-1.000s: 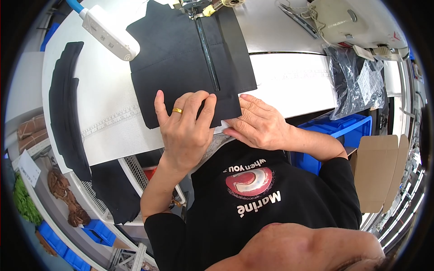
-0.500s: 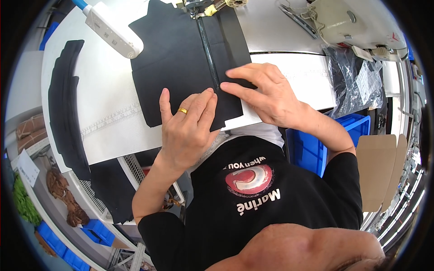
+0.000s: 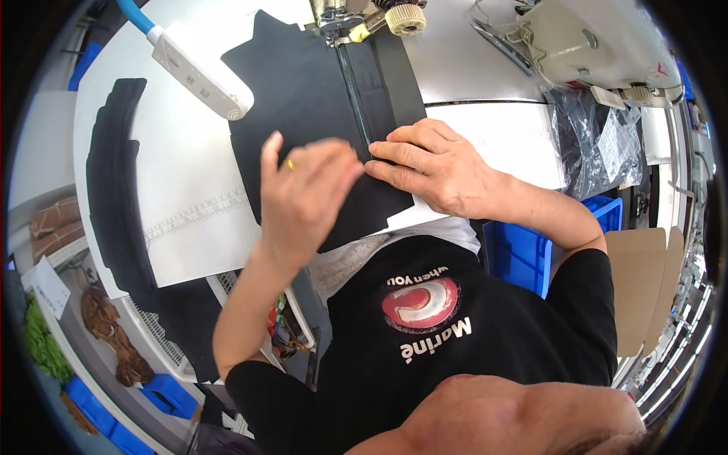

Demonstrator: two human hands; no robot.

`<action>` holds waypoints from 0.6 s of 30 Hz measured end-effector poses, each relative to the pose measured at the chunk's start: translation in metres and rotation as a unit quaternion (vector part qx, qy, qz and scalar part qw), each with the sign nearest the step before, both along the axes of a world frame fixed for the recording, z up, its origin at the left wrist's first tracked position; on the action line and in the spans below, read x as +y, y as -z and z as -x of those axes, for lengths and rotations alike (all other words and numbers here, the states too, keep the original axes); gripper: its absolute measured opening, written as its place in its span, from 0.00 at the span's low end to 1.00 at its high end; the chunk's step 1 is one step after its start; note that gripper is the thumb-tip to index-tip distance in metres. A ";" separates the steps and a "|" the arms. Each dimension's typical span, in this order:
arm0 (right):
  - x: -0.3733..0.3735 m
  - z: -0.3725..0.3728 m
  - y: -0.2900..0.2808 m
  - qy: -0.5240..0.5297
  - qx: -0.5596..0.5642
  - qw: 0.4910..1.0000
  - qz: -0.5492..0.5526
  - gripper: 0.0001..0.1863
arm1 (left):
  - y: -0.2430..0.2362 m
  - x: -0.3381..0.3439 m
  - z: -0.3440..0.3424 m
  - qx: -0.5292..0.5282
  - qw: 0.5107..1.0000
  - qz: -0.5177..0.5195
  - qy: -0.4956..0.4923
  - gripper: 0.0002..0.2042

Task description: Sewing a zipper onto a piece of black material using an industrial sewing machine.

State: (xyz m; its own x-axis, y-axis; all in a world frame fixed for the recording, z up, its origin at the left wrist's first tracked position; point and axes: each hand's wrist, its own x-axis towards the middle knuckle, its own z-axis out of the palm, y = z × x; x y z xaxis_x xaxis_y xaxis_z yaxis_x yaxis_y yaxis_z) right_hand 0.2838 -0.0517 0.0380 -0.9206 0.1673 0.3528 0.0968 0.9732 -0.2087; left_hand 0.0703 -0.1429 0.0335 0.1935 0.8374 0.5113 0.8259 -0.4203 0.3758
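A black fabric piece [image 3: 303, 98] lies on the white table with a dark zipper [image 3: 353, 91] running lengthwise over it. The zipper's far end passes under the presser foot of a sewing machine [image 3: 337, 26]. My right hand [image 3: 444, 167] rests on the cloth, fingers stretched out, its fingertips at the zipper's near end. My left hand [image 3: 307, 193], with a gold ring, is over the near part of the fabric. Its little finger points up, and the other fingers are blurred by motion; whether they pinch anything is hidden.
Folded black fabric strips [image 3: 117, 182] lie along the table's left side. A white lamp-like head on a blue tube [image 3: 205, 80] reaches over the cloth. At right are tweezers [image 3: 502, 45], a plastic-wrapped package [image 3: 599, 140], a blue crate [image 3: 519, 254] and cardboard [image 3: 637, 288].
My left hand has lifted off the cloth, its fingers now blurred. My right fingers have drawn closer together and settled at the zipper. In the picture, the fabric has shifted slightly down and right.
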 end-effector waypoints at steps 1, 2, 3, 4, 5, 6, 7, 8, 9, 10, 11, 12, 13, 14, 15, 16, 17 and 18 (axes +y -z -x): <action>0.000 0.001 0.000 0.005 0.008 1.000 0.002 0.22 | 0.001 0.014 0.005 0.044 0.998 0.016 -0.034 0.12; 0.001 0.001 -0.001 -0.001 0.007 1.000 0.009 0.22 | 0.003 0.029 0.010 0.075 0.995 0.007 -0.065 0.12; 0.001 0.001 -0.001 -0.004 0.007 1.000 0.017 0.22 | 0.004 0.041 0.016 0.080 0.996 -0.007 -0.050 0.13; 0.001 0.001 -0.001 -0.006 0.006 1.000 0.012 0.22 | 0.006 0.052 0.022 0.069 0.997 -0.015 -0.045 0.13; 0.000 0.001 0.000 -0.001 0.013 1.000 0.013 0.22 | 0.008 0.059 0.027 0.069 0.996 -0.030 -0.037 0.14; 0.000 0.001 0.000 -0.004 0.019 1.000 0.011 0.22 | 0.011 0.062 0.031 0.081 0.996 -0.036 -0.031 0.14; -0.001 0.001 0.000 -0.001 0.021 1.000 0.015 0.22 | 0.013 0.065 0.033 0.079 0.996 -0.032 -0.024 0.16; -0.001 0.001 0.001 0.007 0.023 1.000 0.019 0.22 | 0.015 0.066 0.036 0.064 0.997 -0.044 -0.009 0.17; -0.001 0.001 0.001 0.006 0.026 1.000 0.015 0.22 | 0.016 0.066 0.038 0.077 0.997 -0.027 -0.015 0.17; -0.001 0.000 0.001 0.006 0.025 1.000 0.012 0.22 | 0.016 0.067 0.039 0.058 0.998 -0.022 -0.007 0.17; -0.001 0.000 0.001 0.007 0.028 1.000 0.011 0.22 | 0.016 0.067 0.040 0.031 0.999 -0.022 0.005 0.17; 0.000 0.000 0.002 0.005 0.028 0.999 0.016 0.22 | 0.015 0.068 0.040 0.038 0.999 -0.017 0.003 0.17; 0.000 0.000 0.002 0.001 0.025 0.999 0.020 0.22 | 0.014 0.068 0.041 0.025 0.999 0.022 0.003 0.16; 0.001 0.000 0.002 0.003 0.027 0.999 0.021 0.22 | 0.012 0.070 0.042 -0.001 0.999 0.051 0.007 0.15; 0.002 0.000 0.002 0.003 0.023 0.999 0.022 0.22 | 0.011 0.071 0.043 0.012 0.998 0.062 0.004 0.15; 0.003 0.000 0.002 0.004 0.018 1.000 0.024 0.22 | 0.010 0.073 0.044 0.021 0.998 0.059 0.004 0.15; 0.004 0.001 0.003 0.004 0.017 1.000 0.026 0.22 | 0.010 0.074 0.045 0.019 0.999 0.041 0.009 0.15; 0.005 0.001 0.003 0.006 0.022 0.999 0.029 0.22 | 0.009 0.075 0.045 0.029 0.998 0.056 0.005 0.15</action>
